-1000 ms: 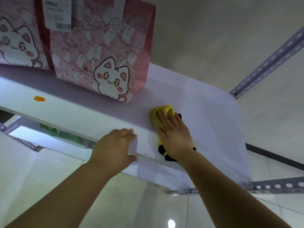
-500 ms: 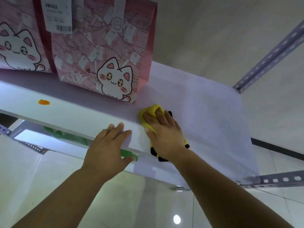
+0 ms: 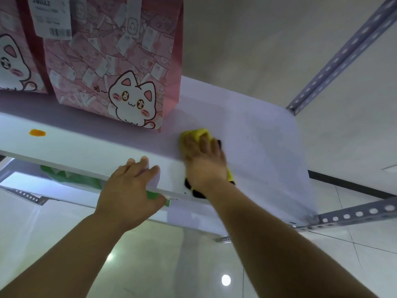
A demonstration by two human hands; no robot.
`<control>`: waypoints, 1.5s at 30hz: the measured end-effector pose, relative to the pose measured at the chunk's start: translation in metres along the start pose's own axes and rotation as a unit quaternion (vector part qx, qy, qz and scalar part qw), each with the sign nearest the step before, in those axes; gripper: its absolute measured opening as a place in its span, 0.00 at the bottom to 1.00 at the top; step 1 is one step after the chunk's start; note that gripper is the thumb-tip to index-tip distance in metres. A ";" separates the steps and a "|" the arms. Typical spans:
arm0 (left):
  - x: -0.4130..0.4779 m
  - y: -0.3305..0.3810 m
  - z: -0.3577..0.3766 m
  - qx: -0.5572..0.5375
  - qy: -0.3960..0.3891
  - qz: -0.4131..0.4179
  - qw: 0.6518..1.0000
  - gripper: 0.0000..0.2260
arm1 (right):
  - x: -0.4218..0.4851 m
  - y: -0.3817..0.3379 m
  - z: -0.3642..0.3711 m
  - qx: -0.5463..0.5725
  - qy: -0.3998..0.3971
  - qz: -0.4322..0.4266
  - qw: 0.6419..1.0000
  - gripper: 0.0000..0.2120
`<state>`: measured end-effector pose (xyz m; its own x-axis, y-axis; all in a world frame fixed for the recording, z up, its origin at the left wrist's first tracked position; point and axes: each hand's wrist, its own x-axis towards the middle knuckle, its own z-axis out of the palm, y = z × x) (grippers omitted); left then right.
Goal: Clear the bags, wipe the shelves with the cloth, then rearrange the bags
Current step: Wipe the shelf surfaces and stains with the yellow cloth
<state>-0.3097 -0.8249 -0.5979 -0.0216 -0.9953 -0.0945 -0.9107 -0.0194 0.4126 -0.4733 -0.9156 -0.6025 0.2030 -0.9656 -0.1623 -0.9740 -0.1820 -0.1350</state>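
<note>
A white shelf board [image 3: 253, 134] fills the middle of the head view. Two pink bags with a white cat print stand on it: one [image 3: 116, 67] at the centre top and another [image 3: 15, 61] at the left edge. My right hand [image 3: 204, 160] lies flat on a yellow and black cloth [image 3: 196, 134] and presses it onto the shelf just right of the nearer bag. My left hand [image 3: 131, 190] rests on the shelf's front edge, fingers straight on top and thumb underneath.
An orange spot [image 3: 37, 132] marks the shelf at the left. Something green [image 3: 71, 176] lies on a lower shelf. Perforated metal posts [image 3: 348, 46] and a rail [image 3: 354, 215] frame the right side. A white tag [image 3: 50, 17] hangs on the bags.
My right hand has slid the cloth to the left along the shelf, closer to the nearer bag. My left hand has stayed on the front edge.
</note>
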 end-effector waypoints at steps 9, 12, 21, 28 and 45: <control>-0.003 0.007 0.001 0.036 -0.038 -0.025 0.998 0.31 | -0.053 0.094 -0.001 0.025 0.021 0.004 0.999 0.25; -0.001 0.015 0.002 0.062 -0.051 -0.042 0.996 0.31 | -0.058 0.146 -0.015 0.028 -0.007 0.149 0.988 0.27; 0.008 0.061 0.016 0.015 -0.041 -0.020 0.999 0.29 | -0.053 0.085 0.002 0.012 -0.004 -0.114 0.993 0.26; 0.019 0.050 0.013 0.026 -0.049 0.002 0.998 0.22 | 0.001 0.186 -0.025 0.068 0.047 0.164 0.983 0.25; 0.003 0.056 0.002 0.043 -0.020 -0.001 0.999 0.19 | -0.024 0.053 -0.002 0.052 0.074 -0.164 0.982 0.20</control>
<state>-0.3613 -0.8285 -0.5774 -0.0350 -0.9905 -0.1329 -0.9426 -0.0114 0.3336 -0.5301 -0.9027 -0.6039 0.4801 -0.8758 0.0502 -0.8412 -0.4759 -0.2569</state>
